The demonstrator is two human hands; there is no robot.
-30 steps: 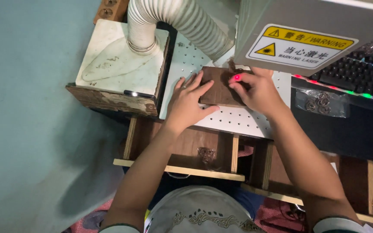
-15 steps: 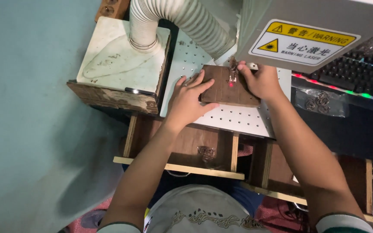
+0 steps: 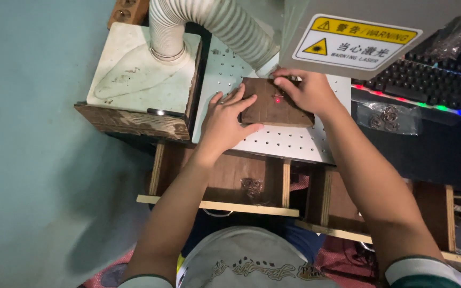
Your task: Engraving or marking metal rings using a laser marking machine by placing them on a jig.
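— Sliding our right hand (image 3: 308, 92) to the far edge of the dark brown wooden block (image 3: 276, 104), are we?
— Yes; fingers pinching something small there, left hand (image 3: 225, 118) spread flat, steadying the block on the white perforated metal plate (image 3: 289, 143), red dot now showing on bare wood

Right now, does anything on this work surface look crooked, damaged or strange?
The brown wooden block sits slightly askew on the perforated plate, left hand on its edge, right hand on top. The wooden box on the left has a chipped, worn front.
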